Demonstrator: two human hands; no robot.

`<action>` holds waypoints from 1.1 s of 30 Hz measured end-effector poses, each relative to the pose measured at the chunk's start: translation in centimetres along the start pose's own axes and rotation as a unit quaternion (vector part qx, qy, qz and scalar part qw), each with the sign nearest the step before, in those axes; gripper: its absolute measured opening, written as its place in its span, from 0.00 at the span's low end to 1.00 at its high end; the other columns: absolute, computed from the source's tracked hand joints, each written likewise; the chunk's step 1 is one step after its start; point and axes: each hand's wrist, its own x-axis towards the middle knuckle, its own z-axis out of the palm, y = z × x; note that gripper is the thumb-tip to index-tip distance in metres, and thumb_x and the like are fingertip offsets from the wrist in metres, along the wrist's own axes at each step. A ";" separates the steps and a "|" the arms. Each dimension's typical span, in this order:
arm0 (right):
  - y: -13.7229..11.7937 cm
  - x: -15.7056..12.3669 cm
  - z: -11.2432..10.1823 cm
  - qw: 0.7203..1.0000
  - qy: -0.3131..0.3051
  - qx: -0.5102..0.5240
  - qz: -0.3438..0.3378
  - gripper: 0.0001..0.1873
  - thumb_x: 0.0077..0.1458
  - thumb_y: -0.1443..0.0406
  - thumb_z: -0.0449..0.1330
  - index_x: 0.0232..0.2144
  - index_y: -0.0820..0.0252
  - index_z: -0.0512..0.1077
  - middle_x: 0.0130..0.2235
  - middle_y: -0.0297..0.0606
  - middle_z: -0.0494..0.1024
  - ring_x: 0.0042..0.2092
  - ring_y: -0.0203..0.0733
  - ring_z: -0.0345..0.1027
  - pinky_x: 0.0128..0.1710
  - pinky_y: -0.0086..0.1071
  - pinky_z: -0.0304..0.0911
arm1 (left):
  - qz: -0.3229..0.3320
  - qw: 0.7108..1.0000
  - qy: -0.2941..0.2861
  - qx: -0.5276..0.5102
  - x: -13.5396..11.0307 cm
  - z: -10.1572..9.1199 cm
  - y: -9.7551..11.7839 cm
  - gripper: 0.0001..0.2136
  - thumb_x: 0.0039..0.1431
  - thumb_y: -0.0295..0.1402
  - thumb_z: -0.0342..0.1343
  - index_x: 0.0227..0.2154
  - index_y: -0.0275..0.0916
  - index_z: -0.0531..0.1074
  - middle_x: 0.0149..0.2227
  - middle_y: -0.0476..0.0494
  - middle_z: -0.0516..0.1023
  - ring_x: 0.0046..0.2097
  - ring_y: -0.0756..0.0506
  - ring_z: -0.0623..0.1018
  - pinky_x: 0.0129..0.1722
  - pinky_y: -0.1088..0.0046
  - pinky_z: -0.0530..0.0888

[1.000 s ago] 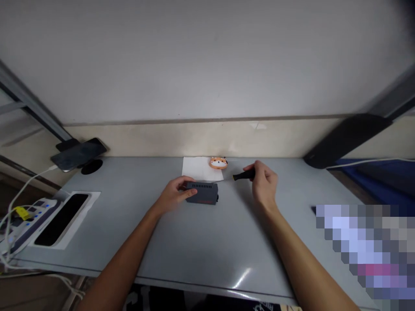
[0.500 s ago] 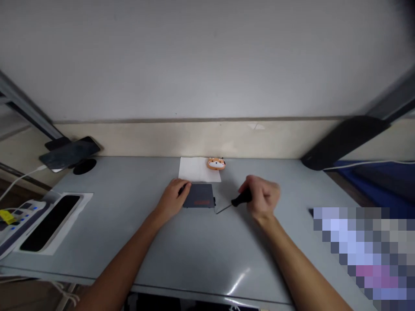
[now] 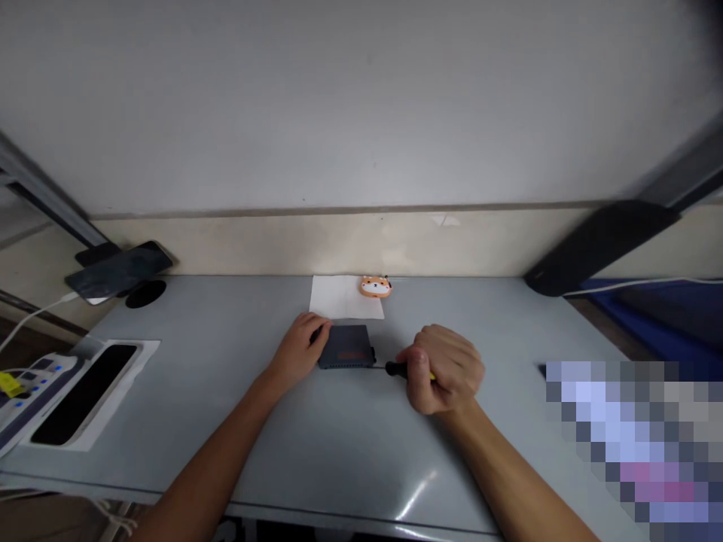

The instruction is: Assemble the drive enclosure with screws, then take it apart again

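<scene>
The box (image 3: 346,345) sits centre-frame on the desk (image 3: 333,444). The driver (image 3: 397,369) has swung level — shaft (image 3: 379,367) now at the box's lower-right corner, tool brought to work; contact unclear. Left hand (image 3: 299,346): part-curled, gripping the box's left edge. Right hand (image 3: 446,369): fist closed around the driver.

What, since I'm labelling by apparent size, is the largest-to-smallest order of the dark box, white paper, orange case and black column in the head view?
1. Black column
2. White paper, partly covered
3. Dark box, its left end partly hidden by the left hand
4. Orange case
</scene>
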 end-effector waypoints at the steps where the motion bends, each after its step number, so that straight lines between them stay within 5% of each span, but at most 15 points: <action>1: -0.2 0.1 0.0 1.000 -0.005 0.001 -0.005 0.18 0.58 0.71 0.52 0.17 0.55 0.65 0.15 0.32 0.62 0.20 0.36 0.52 0.24 0.35 0.48 | 0.000 1.000 -0.001 0.001 0.0 0.0 0.0 0.13 0.73 0.36 0.47 0.40 0.39 0.77 0.40 0.43 0.79 0.46 0.44 0.75 0.50 0.62 0.72; 7: -0.4 0.3 0.3 0.998 0.029 0.055 -0.022 0.16 0.57 0.76 0.51 0.21 0.57 0.66 0.17 0.32 0.62 0.21 0.36 0.52 0.24 0.34 0.47 | -0.012 1.000 -0.011 0.008 0.0 0.0 0.0 0.12 0.73 0.34 0.47 0.40 0.41 0.77 0.41 0.44 0.79 0.47 0.44 0.75 0.52 0.64 0.72; 24: -0.3 0.4 0.2 0.999 0.006 0.031 -0.028 0.15 0.55 0.77 0.52 0.21 0.57 0.66 0.17 0.31 0.61 0.21 0.35 0.51 0.24 0.34 0.47 | -0.011 1.000 -0.005 0.001 -0.2 0.1 -0.2 0.12 0.73 0.34 0.48 0.40 0.41 0.77 0.41 0.44 0.79 0.47 0.44 0.75 0.51 0.63 0.72; 33: -0.3 -0.6 0.9 0.994 0.059 0.094 0.001 0.16 0.59 0.76 0.51 0.22 0.58 0.67 0.18 0.32 0.63 0.21 0.35 0.54 0.25 0.34 0.48 | -0.016 1.000 -0.010 -0.005 -0.1 0.0 -0.1 0.12 0.73 0.34 0.47 0.40 0.40 0.76 0.41 0.43 0.78 0.47 0.44 0.76 0.52 0.63 0.72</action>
